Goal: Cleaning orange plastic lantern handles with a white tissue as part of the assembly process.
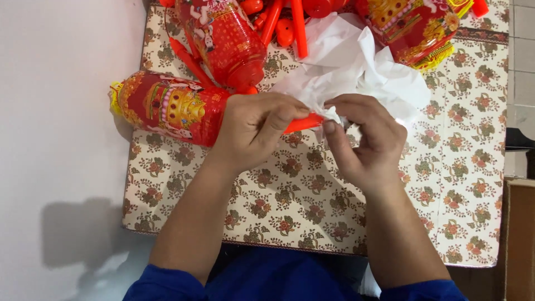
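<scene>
We held a thin red plastic stick (pixel 304 122) between both hands above the flower-patterned tablecloth (pixel 457 184), roughly at the middle of the table. Our left hand (pixel 253 131) was curled shut around the stick's left part, thumb pressed along its top, while our right hand (pixel 365 139) had its thumb and forefinger pinched together at the stick's right end, where a corner of the white tissue paper (pixel 348 64) met it. To do this well, we judged that the left grip should stay firm so the stick could not twist, and that the right fingertips should work only the edge of the thin paper, since a hard pull would likely tear it. Just beside our left hand lay 1 red printed lantern (pixel 167 106) on its side, with a yellow fringe at its far left end, and we could not tell whether the stick ran into it. A 2nd lantern (pixel 225 42) lay tilted behind it, touching or nearly touching it, and a 3rd lantern (pixel 412 28) sat at the upper right, partly on the tissue. Loose red plastic parts (pixel 284 25) were heaped between the 2 upper lanterns. As for containers, we saw none open; the lanterns' insides were hidden, so we could not say what, if anything, they held. A brown cardboard box (pixel 521 239) stood at the right edge, its contents out of view.
</scene>
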